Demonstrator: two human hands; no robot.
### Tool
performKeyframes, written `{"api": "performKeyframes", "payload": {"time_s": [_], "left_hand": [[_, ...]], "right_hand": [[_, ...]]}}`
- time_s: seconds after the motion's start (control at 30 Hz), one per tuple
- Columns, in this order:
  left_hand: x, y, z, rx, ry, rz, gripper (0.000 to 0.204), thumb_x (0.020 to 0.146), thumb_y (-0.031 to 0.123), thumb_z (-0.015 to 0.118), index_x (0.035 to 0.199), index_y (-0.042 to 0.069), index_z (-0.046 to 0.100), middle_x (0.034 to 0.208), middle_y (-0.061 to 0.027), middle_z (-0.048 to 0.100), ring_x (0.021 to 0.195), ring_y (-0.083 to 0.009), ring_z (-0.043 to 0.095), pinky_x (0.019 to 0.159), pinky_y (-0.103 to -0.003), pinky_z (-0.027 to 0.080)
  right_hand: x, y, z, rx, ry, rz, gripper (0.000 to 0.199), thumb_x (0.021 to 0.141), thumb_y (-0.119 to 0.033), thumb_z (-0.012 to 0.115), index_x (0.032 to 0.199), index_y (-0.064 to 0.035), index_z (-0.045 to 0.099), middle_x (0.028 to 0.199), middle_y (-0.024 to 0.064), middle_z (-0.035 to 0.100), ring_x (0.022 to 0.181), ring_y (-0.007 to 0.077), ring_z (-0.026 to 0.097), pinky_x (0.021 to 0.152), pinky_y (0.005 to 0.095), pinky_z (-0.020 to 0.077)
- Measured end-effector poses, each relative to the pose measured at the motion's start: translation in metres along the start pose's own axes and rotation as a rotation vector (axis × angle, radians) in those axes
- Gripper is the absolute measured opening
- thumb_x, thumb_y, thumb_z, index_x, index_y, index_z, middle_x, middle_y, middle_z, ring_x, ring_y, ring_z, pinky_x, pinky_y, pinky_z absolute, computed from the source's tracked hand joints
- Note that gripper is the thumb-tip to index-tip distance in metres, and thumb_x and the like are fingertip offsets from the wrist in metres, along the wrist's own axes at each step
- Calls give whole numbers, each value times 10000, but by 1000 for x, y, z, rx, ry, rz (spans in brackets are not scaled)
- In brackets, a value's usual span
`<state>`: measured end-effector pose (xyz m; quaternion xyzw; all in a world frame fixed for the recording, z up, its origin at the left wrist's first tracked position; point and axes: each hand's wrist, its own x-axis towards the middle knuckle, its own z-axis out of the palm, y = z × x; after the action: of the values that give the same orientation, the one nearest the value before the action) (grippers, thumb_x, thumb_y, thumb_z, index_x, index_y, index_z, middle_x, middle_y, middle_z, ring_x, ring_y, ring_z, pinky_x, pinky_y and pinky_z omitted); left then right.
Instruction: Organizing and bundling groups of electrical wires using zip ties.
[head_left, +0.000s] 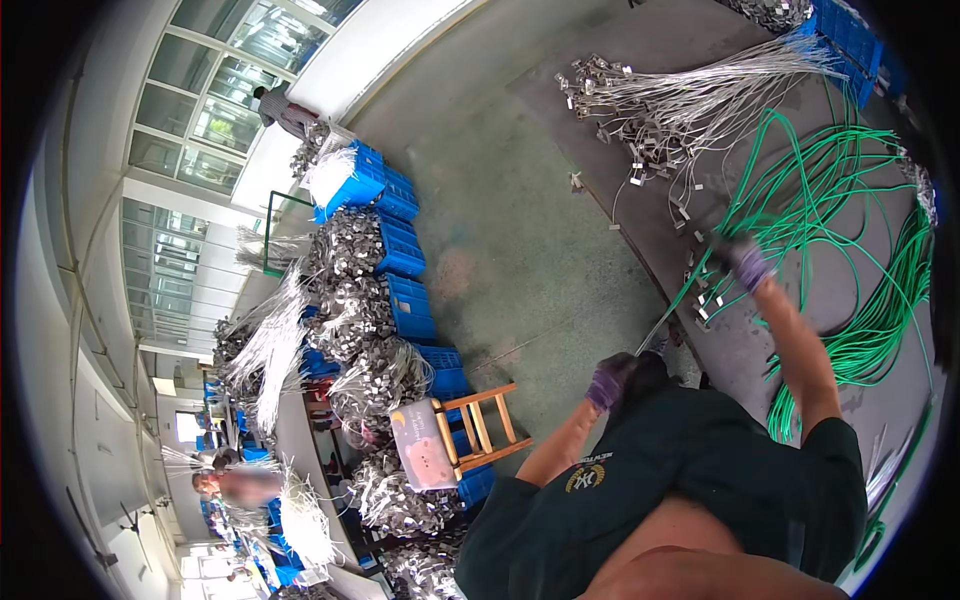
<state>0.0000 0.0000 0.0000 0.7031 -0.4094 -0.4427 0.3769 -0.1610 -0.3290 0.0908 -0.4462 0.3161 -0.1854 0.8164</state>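
Head view shows me the green cables [800,215] loose on the counter [740,345], one strand [675,305] running toward the left hand [612,382], whose grip looks closed on its lower end. Over its upper part the right hand [744,262] is blurred, so I cannot tell that grip. I'd judge it best to hold the strand lightly taut, clear of the other loops, lest it snag.

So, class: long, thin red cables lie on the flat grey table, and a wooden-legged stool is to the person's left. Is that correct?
Not quite: the head view shows long, thin green cables, not red ones, on the flat grey table. The wooden-legged stool is to the person's left.
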Motion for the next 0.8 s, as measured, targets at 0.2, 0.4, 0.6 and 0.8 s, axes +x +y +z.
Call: {"api": "performKeyframes", "payload": {"time_s": [0.2, 0.4, 0.6, 0.8], "left_hand": [[-1, 64, -12, -104, -103, -231, 153, 877, 129, 518, 960, 40, 611, 749, -42, 595, 674, -135, 601, 628, -274, 494], [-22, 64, -15, -377, 88, -16, 189, 890, 160, 521, 902, 6, 630, 607, 23, 510, 516, -48, 457, 451, -199, 344], [-2, 45, -9, -236, 160, -134, 150, 866, 164, 556, 887, 53, 655, 577, 50, 467, 515, -35, 414, 469, -204, 330], [-11, 58, -18, -225, -24, -72, 177, 879, 153, 535, 909, 12, 638, 578, 9, 494, 503, -64, 454, 474, -226, 373]], "right_hand": [[-48, 27, 35, -599, 129, -101, 220, 784, -232, 636, 723, -23, 602, 531, 40, 564, 441, 98, 538, 402, 238, 411], [-23, -68, -5, -917, 261, -415, 181, 803, -263, 640, 822, -83, 641, 582, 30, 540, 468, 107, 498, 434, 274, 410], [-2, 44, -1, -1533, 244, -1228, 146, 719, -191, 691, 770, -78, 614, 604, 95, 562, 559, 179, 577, 506, 364, 459], [-29, 0, 23, -775, 259, -507, 267, 764, -255, 661, 699, 0, 613, 563, 65, 595, 450, 114, 557, 420, 276, 441]]}}
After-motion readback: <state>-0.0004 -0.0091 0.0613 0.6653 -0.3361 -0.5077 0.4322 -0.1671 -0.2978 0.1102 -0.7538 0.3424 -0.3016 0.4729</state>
